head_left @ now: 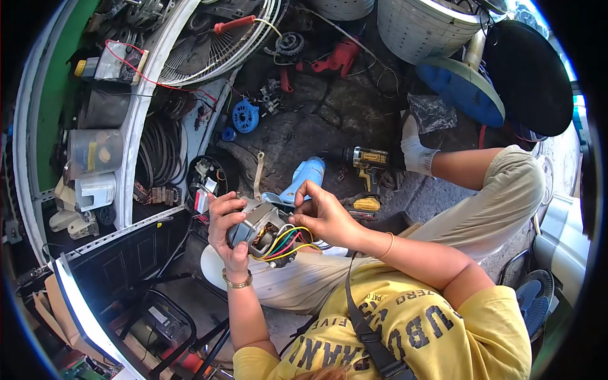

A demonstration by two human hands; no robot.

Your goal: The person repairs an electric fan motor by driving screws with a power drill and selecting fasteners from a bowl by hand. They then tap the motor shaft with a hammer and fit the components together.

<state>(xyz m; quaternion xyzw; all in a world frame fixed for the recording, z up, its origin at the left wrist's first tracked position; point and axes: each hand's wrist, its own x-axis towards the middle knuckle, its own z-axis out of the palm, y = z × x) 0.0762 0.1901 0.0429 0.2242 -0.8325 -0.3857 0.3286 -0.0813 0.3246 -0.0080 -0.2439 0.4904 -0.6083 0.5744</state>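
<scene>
The person's left forearm (248,316) rises steeply away from the body, its wrist (237,277) nearly in line with it. The left hand (227,225) is cupped in a grip, its fingers (223,209) bent and the thumb (240,252) set apart below them. The right forearm (421,258) slants inward from a bent elbow. The right hand (332,218) is near the left, forefinger (310,186) arched, thumb stretched toward the left hand.

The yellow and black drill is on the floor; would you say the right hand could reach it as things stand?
Probably yes: nothing visible blocks the way from the right hand to the drill, though that hand is busy at the motor and would need to leave it.
</scene>
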